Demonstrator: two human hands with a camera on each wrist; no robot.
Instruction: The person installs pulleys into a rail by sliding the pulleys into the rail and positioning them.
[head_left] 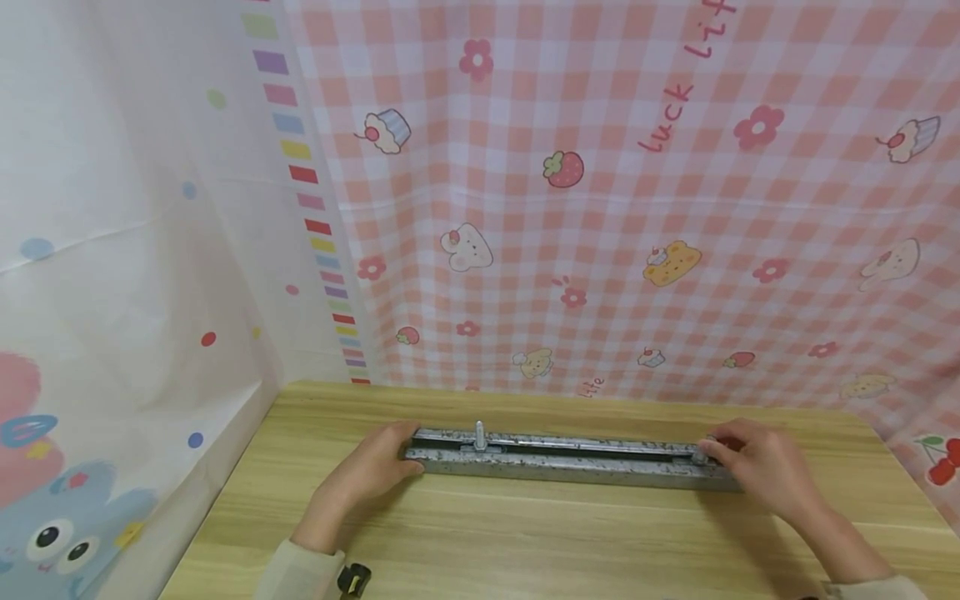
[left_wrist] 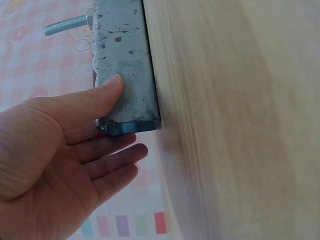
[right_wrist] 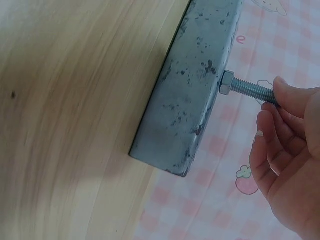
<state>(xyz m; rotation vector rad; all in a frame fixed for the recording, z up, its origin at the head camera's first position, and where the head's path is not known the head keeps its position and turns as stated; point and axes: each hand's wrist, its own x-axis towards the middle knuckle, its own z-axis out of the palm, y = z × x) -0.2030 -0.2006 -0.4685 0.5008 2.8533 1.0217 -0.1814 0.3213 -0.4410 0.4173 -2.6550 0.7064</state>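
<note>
A grey metal strut channel with worn, speckled sides lies across the wooden table, its slot facing up. My left hand holds its left end, with the thumb on the near side, as the left wrist view shows; the other fingers are by the end and partly hidden. A threaded bolt stands upright from the slot near that end. Close to the right end, my right hand pinches the tip of a second bolt between thumb and fingers. A hex nut sits at this bolt's base, against the channel.
The wooden table reaches back to a pink checked cloth hanging behind it. On the left hangs a white cloth with dots and cartoon figures. A black strap shows at the left sleeve.
</note>
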